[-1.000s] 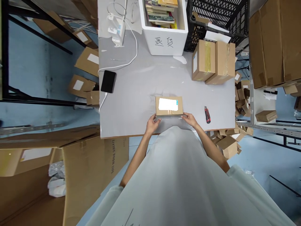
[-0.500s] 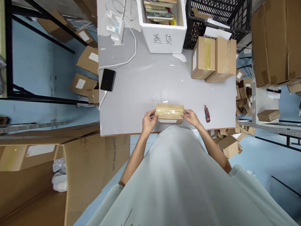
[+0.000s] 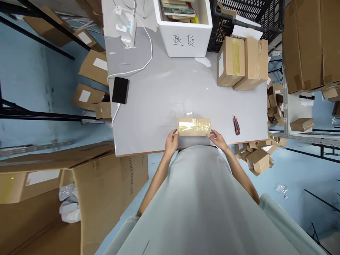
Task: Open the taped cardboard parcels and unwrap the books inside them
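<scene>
A small flat cardboard parcel (image 3: 194,126) stands on its edge near the front of the grey table (image 3: 164,92), its tape-covered side facing up. My left hand (image 3: 171,141) grips its left end and my right hand (image 3: 218,139) grips its right end, fingers curled on the box. My grey-shirted body hides the table's front edge below the parcel.
A red utility knife (image 3: 236,125) lies right of the parcel. Two taller cardboard boxes (image 3: 241,63) stand at the back right, beside a white bin of books (image 3: 185,24) and a black crate (image 3: 247,14). A black phone (image 3: 120,90) on a white cable lies at left. Cartons litter the floor.
The parcel lay flat with its white label up; both hands have tipped it up onto its edge, so the taped side now faces up and the label is out of sight.
</scene>
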A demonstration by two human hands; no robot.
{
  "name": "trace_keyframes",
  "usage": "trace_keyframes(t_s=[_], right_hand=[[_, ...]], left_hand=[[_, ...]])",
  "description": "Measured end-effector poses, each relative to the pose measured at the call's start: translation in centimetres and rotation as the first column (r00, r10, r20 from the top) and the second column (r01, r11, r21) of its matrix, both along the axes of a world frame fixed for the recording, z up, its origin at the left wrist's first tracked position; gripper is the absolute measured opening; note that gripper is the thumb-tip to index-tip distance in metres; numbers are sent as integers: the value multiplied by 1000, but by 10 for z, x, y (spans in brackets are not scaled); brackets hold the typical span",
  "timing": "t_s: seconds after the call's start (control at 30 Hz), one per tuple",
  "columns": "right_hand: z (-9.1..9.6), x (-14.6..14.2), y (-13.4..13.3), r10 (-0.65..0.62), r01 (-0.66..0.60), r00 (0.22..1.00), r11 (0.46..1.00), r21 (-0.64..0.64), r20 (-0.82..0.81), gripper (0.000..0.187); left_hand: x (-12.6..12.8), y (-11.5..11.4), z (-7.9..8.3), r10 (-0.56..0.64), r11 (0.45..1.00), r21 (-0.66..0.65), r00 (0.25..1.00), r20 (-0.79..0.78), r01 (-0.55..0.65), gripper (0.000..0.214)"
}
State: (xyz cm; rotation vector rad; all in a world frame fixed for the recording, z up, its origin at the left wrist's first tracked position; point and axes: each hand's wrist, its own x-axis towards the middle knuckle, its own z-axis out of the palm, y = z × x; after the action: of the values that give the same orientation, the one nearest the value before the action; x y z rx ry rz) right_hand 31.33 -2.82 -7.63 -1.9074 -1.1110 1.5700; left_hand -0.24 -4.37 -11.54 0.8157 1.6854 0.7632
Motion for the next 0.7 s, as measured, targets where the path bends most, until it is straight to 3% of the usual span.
trace_keyframes(t_s=[0.17,0.37,0.5,0.7], right_hand=[[-17,-17,-24,9,-10,999,1000,-22,-35,70],[-30,-27,-34,10,-10,1000,1000,-30,-18,70],[-29,-17,-29,-4,4,999,1000,11,32,76],[-14,10,-1,59,-59,998,980,189,7,68]], left_hand=[[-2,-6,-18,6,995,-97,990,140,8,61],[0,-6,-28,-49,993,-100,991,128,63,63],[3,-6,-16,-37,996,-71,993,109,45,63],[8,-4,15,-67,994,95,996,60,61,61]])
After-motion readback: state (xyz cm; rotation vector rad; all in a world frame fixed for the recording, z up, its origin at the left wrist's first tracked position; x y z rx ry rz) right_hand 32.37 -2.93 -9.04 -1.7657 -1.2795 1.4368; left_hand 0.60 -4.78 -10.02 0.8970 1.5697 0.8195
